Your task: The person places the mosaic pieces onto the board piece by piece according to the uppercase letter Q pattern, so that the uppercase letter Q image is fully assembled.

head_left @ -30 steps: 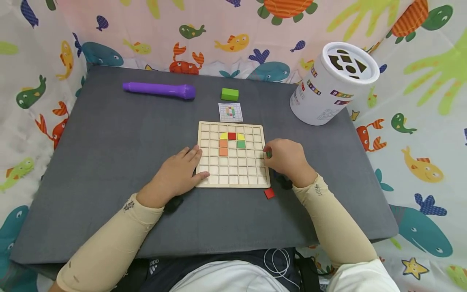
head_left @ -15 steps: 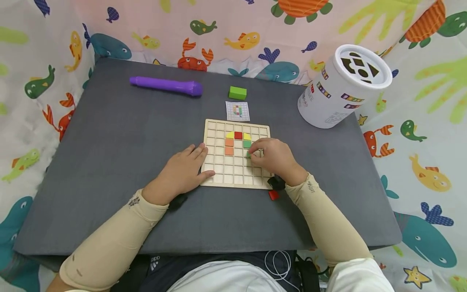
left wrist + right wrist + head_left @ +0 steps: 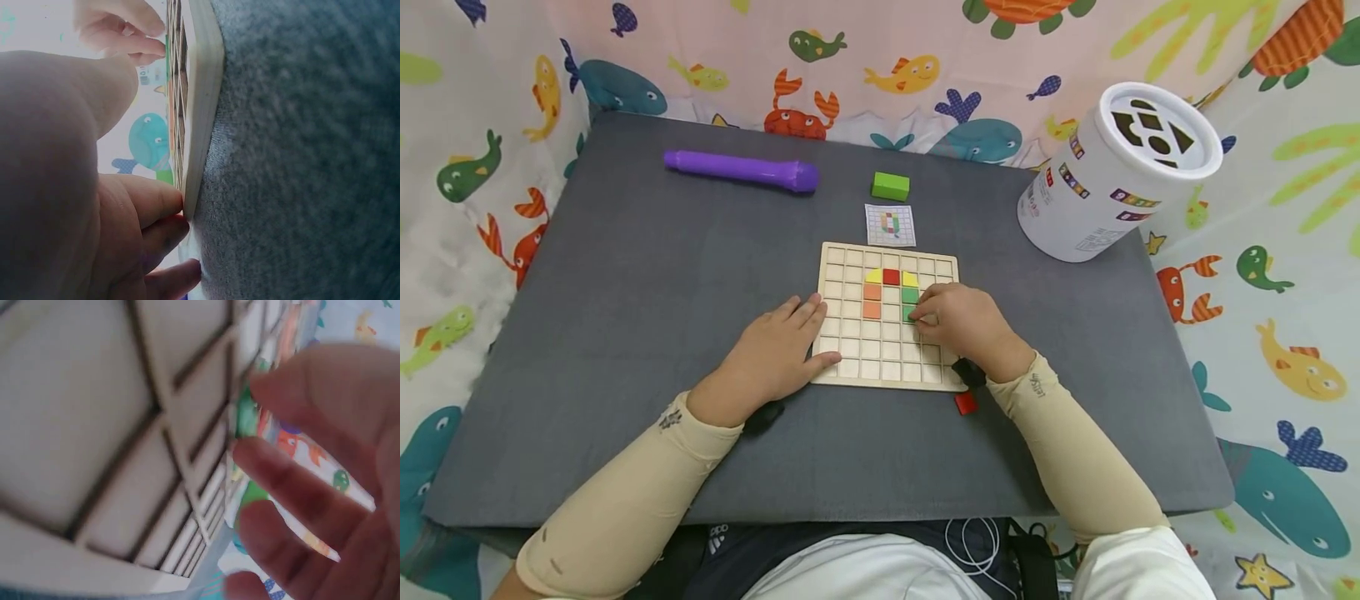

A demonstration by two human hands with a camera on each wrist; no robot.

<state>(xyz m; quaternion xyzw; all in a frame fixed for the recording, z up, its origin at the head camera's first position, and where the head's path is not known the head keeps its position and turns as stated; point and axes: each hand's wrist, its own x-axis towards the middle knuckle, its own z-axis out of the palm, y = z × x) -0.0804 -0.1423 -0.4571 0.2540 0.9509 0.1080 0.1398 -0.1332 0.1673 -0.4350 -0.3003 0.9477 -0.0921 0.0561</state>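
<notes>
A wooden grid board (image 3: 846, 352) lies on the table with coloured tiles in its upper middle cells. My left hand (image 3: 771, 350) rests along its left edge, fingers straight and thumb over the lower left corner. Over the right half, the thumb and index finger of my right hand (image 3: 966, 321) pinch a green square tile (image 3: 245, 415) at a cell. This tile sits just below another green square (image 3: 910, 296). A red square (image 3: 891, 277) lies between two yellow tiles (image 3: 873, 276) in the row above. Two orange squares (image 3: 872, 301) form a column at left.
A small printed card (image 3: 891, 225) lies behind the board, with a green block (image 3: 891, 187) beyond it. A purple microphone-shaped stick (image 3: 741, 169) is at the back left. A white canister (image 3: 1112, 179) stands at the back right. A loose red tile (image 3: 966, 403) lies by the board's lower right corner.
My right hand has moved left from the board's right edge, bringing the green tile down to the cell under the other green square. My left hand stays at the board's left edge.
</notes>
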